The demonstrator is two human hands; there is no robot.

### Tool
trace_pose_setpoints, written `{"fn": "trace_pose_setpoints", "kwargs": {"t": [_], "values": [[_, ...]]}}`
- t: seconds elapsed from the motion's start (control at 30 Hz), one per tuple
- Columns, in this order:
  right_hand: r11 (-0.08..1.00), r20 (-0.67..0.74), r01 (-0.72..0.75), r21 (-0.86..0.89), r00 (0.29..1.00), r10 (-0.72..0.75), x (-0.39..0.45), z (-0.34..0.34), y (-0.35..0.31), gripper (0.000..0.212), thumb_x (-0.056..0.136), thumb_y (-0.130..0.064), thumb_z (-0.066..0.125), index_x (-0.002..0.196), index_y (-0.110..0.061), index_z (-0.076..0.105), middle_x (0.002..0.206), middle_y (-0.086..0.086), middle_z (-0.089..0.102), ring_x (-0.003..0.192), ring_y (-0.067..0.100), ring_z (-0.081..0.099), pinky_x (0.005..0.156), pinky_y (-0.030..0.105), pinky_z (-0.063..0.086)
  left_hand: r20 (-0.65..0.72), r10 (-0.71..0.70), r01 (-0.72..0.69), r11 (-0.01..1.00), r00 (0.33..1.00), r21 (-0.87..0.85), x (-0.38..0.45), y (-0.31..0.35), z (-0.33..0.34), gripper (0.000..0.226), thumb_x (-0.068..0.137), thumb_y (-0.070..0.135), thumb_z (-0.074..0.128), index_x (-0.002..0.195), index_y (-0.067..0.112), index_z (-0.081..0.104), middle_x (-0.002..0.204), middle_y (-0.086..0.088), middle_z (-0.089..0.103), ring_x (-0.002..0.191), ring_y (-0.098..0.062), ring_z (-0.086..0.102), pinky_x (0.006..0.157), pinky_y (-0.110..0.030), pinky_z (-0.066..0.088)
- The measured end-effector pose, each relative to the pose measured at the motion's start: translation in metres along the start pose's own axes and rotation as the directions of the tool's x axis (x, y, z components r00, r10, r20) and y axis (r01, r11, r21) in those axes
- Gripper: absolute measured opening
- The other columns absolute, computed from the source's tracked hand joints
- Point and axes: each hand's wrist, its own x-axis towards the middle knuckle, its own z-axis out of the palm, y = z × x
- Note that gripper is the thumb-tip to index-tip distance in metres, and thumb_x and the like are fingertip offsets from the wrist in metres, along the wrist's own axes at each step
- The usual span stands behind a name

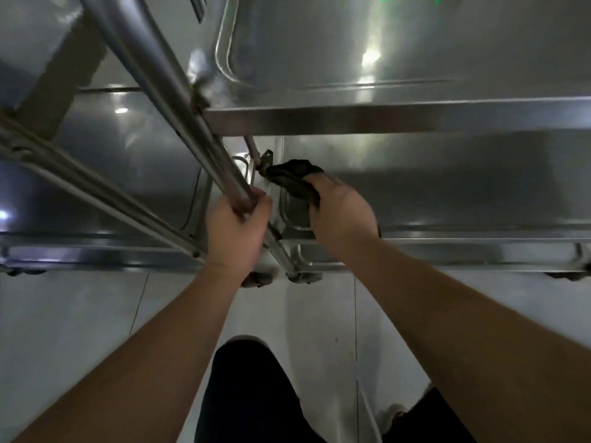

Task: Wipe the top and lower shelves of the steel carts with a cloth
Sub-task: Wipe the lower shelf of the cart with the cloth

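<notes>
A steel cart stands in front of me, its top shelf [399,52] above and its lower shelf [447,187] below. My right hand [342,209] grips a dark cloth [294,179] and holds it on the lower shelf's near left corner. My left hand [238,228] is curled round a slanted steel tube [166,87] of the cart frame, near its lower end. The cloth's far tip lies beside a small bracket [267,158] on a post.
A second steel cart [112,161] stands close on the left, with its own rails [80,187] crossing the view. Casters [303,278] sit on the pale tiled floor [96,314]. My dark-trousered legs [252,394] are below.
</notes>
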Motion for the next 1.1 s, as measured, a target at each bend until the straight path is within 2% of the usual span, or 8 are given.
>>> {"fn": "trace_pose_setpoints", "kwargs": {"t": [0.13, 0.2, 0.3, 0.47, 0.6, 0.87, 0.97, 1.1], "values": [[0.988, 0.166, 0.139, 0.073, 0.975, -0.149, 0.02, 0.046, 0.001, 0.051, 0.102, -0.024, 0.053, 0.154, -0.027, 0.051, 0.147, 0.005, 0.061, 0.133, 0.029, 0.057, 0.109, 0.04, 0.047, -0.047, 0.076, -0.083, 0.981, 0.996, -0.173, 0.006, -0.02, 0.014, 0.017, 0.088, 0.036, 0.069, 0.084, 0.019, 0.07, 0.076, 0.008, 0.074, 0.075, -0.006, 0.071, 0.069, -0.014, 0.052], [0.972, 0.364, 0.23, 0.046, 0.902, -0.231, 0.027, 0.065, 0.006, 0.057, 0.107, -0.037, 0.043, 0.163, -0.033, 0.034, 0.168, 0.0, 0.037, 0.159, 0.026, 0.024, 0.129, 0.043, 0.019, -0.086, 0.132, -0.148, 0.965, 0.988, -0.215, 0.011, -0.029, 0.02, 0.02, 0.086, 0.032, 0.066, 0.082, 0.013, 0.067, 0.071, 0.005, 0.072, 0.072, -0.009, 0.07, 0.068, -0.02, 0.054], [0.933, 0.444, 0.356, -0.05, 0.845, -0.299, 0.034, 0.075, 0.021, 0.054, 0.113, -0.045, 0.019, 0.167, -0.038, 0.017, 0.176, -0.011, 0.008, 0.162, 0.022, -0.006, 0.131, 0.046, -0.005, -0.148, 0.168, -0.203, 0.942, 0.975, -0.267, 0.019, -0.038, 0.029, 0.014, 0.083, 0.025, 0.065, 0.079, 0.011, 0.065, 0.066, 0.002, 0.069, 0.066, -0.013, 0.069, 0.063, -0.024, 0.053], [0.94, 0.252, 0.23, -0.251, 0.953, -0.166, 0.02, 0.051, 0.081, 0.062, 0.107, -0.054, 0.013, 0.167, -0.039, 0.012, 0.174, -0.02, 0.002, 0.162, 0.013, -0.008, 0.129, 0.039, -0.007, -0.21, 0.133, -0.195, 0.93, 0.969, -0.311, 0.021, -0.038, 0.038, 0.008, 0.076, 0.028, 0.063, 0.069, 0.024, 0.062, 0.057, 0.0, 0.061, 0.055, -0.019, 0.061, 0.057, -0.033, 0.051], [0.942, 0.046, -0.082, -0.326, 0.994, 0.102, 0.026, -0.004, 0.161, 0.06, 0.11, -0.05, 0.032, 0.167, -0.035, 0.02, 0.176, -0.013, 0.009, 0.163, 0.023, 0.004, 0.131, 0.046, 0.005, -0.255, 0.133, -0.209, 0.932, 0.958, -0.297, 0.021, -0.036, 0.043, 0.032, 0.084, 0.034, 0.065, 0.058, 0.021, 0.054, 0.051, -0.002, 0.054, 0.048, -0.02, 0.055, 0.051, -0.031, 0.047], [0.791, -0.224, -0.585, -0.178, 0.807, 0.546, 0.099, -0.049, 0.214, 0.071, 0.106, -0.055, 0.015, 0.169, -0.021, 0.014, 0.178, -0.003, 0.004, 0.162, 0.035, -0.003, 0.13, 0.053, -0.001, -0.319, 0.168, -0.279, 0.896, 0.933, -0.345, 0.022, -0.041, 0.05, 0.031, 0.081, 0.025, 0.063, 0.053, 0.019, 0.052, 0.049, -0.008, 0.049, 0.044, -0.021, 0.05, 0.048, -0.031, 0.044], [0.854, -0.187, -0.462, -0.241, 0.885, 0.426, 0.141, -0.02, 0.166, 0.071, 0.107, -0.056, 0.019, 0.167, -0.018, 0.024, 0.176, 0.001, 0.017, 0.162, 0.034, 0.007, 0.129, 0.052, 0.007, -0.308, 0.198, -0.303, 0.889, 0.931, -0.345, 0.021, -0.039, 0.05, 0.028, 0.082, 0.023, 0.063, 0.056, 0.017, 0.053, 0.049, -0.008, 0.049, 0.043, -0.02, 0.05, 0.047, -0.03, 0.045], [0.898, 0.16, 0.183, -0.401, 0.979, -0.128, 0.142, 0.032, 0.082, 0.065, 0.109, -0.054, 0.028, 0.165, -0.022, 0.028, 0.174, -0.002, 0.023, 0.161, 0.028, 0.015, 0.128, 0.047, 0.016, -0.322, 0.23, -0.336, 0.883, 0.918, -0.328, 0.021, -0.036, 0.048, 0.025, 0.082, 0.02, 0.062, 0.059, 0.026, 0.056, 0.05, -0.008, 0.051, 0.044, -0.021, 0.053, 0.048, -0.032, 0.049]]}}
